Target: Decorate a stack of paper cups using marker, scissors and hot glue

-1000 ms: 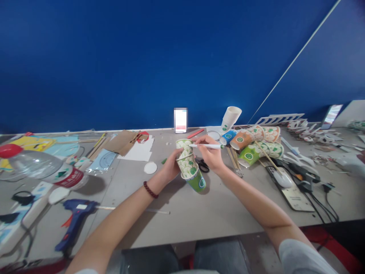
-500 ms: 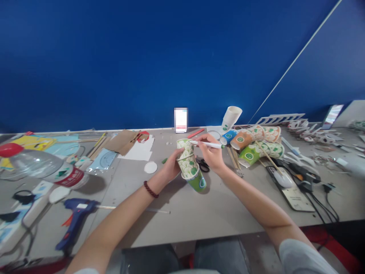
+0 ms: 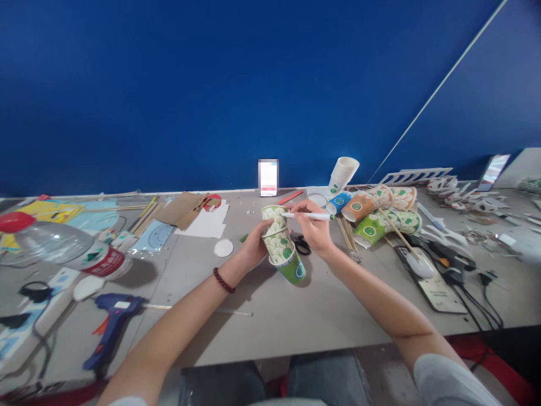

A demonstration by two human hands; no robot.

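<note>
A joined row of green-patterned paper cups (image 3: 279,246) leans at the middle of the table, its lowest cup green with a blue rim. My left hand (image 3: 255,243) is wrapped round the row's left side near the upper cups. In my right hand (image 3: 315,228) is a white marker (image 3: 310,216) with a green end, its tip against the top cup near the rim. Black scissors (image 3: 301,245) lie behind the cups, partly hidden by my right hand.
On the left are a clear bottle (image 3: 71,248), a blue glue gun (image 3: 115,321) and a power strip (image 3: 42,316). Stacked white cups (image 3: 343,173), more joined cups (image 3: 369,230), a phone (image 3: 439,290) and cables are on the right. A white disc (image 3: 223,247) lies left of centre.
My right hand and the marker have shifted very slightly at the top cup. My left hand and the cups look unchanged.
</note>
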